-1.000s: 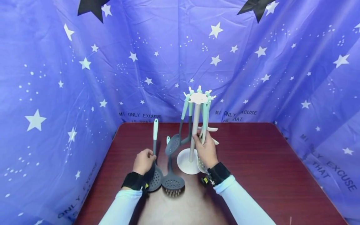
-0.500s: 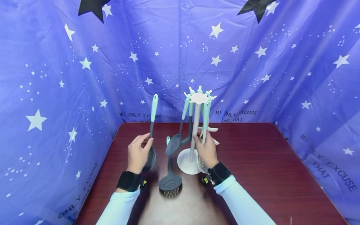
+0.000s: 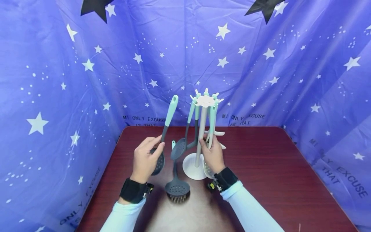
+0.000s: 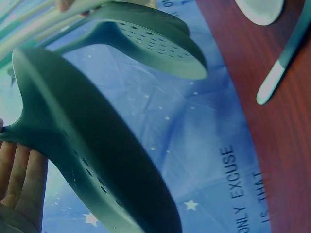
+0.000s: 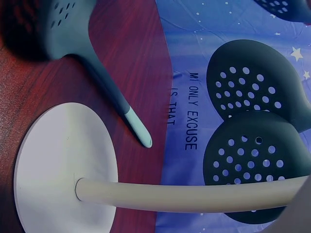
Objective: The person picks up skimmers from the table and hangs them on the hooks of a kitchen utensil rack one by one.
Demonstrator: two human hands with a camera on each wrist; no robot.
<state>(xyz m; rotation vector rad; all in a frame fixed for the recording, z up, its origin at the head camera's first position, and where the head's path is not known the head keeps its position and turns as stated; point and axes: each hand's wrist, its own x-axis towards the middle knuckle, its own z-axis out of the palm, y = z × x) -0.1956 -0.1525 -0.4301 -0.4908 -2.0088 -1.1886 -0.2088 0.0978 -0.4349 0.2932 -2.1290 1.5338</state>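
Observation:
My left hand (image 3: pixel 145 158) pinches the dark lower shaft of a skimmer (image 3: pixel 171 112) with a mint handle. The handle tip leans up and right toward the stand; its perforated bowl (image 4: pixel 97 141) hangs beside the hand, partly hidden in the head view. My right hand (image 3: pixel 214 156) grips the pole (image 5: pixel 194 196) of a white utensil stand (image 3: pixel 195 172), its thumb on the front and its fingers behind, among hanging pale utensils. Dark perforated utensils (image 5: pixel 243 87) hang on the stand's left side. Another dark skimmer (image 3: pixel 177 187) lies on the table between my hands.
The stand's hooked top (image 3: pixel 205 101) carries several mint handles. Pale utensil heads (image 3: pixel 221 145) jut out to its right. The dark red table (image 3: pixel 261 180) reaches to a blue curtain (image 3: pixel 162 48) with white stars, which encloses it on the visible sides.
The left hand has lifted the skimmer off the table, then tilted its handle rightward toward the stand. The right hand stays on the pole.

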